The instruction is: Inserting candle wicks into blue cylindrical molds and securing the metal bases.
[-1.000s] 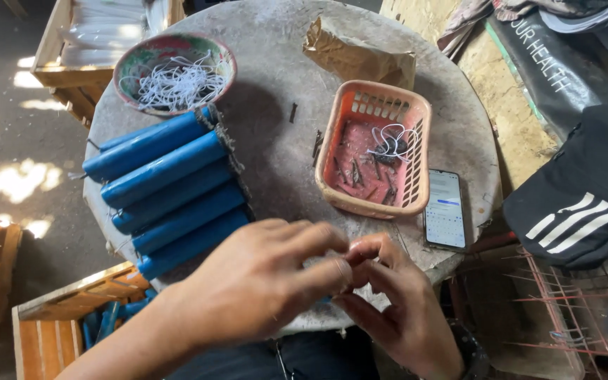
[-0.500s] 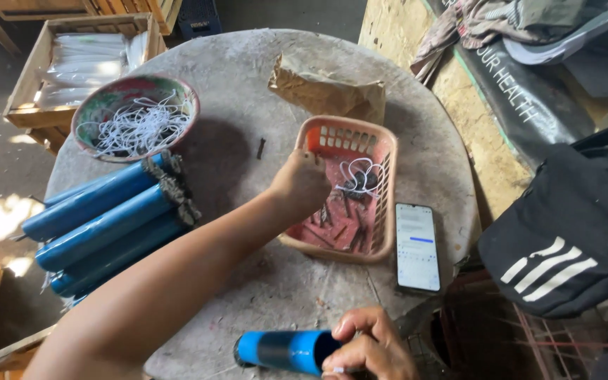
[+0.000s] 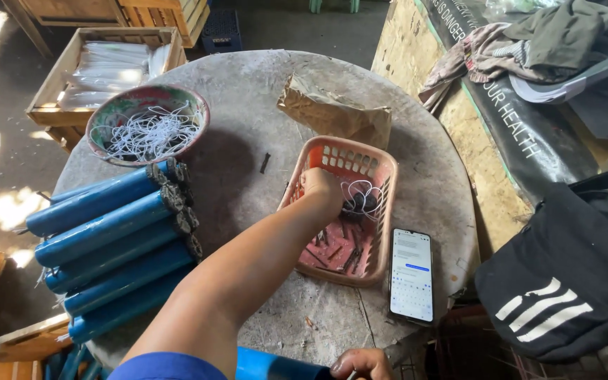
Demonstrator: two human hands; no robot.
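Note:
My left hand (image 3: 322, 188) reaches into the orange plastic basket (image 3: 381, 165) in the middle of the round table. Its fingertips are buried among small dark sticks (image 3: 339, 246) and a tangle of white strings (image 3: 364, 191), so what they hold is hidden. My right hand (image 3: 362, 363) sits at the bottom edge of the view, wrapped around one end of a blue tube (image 3: 270, 366) that is mostly cut off by the frame.
Several blue tubes (image 3: 107, 232) lie stacked at the table's left. A patterned bowl of white strings (image 3: 148, 127) stands behind them. A crumpled brown paper bag (image 3: 332, 109), a phone (image 3: 411, 273), a black bag (image 3: 571, 274) and a wooden crate (image 3: 100, 63) are around.
My left hand has pushed deeper into the orange basket. The right hand and its blue tube have dropped lower in view as the camera moved closer to the table.

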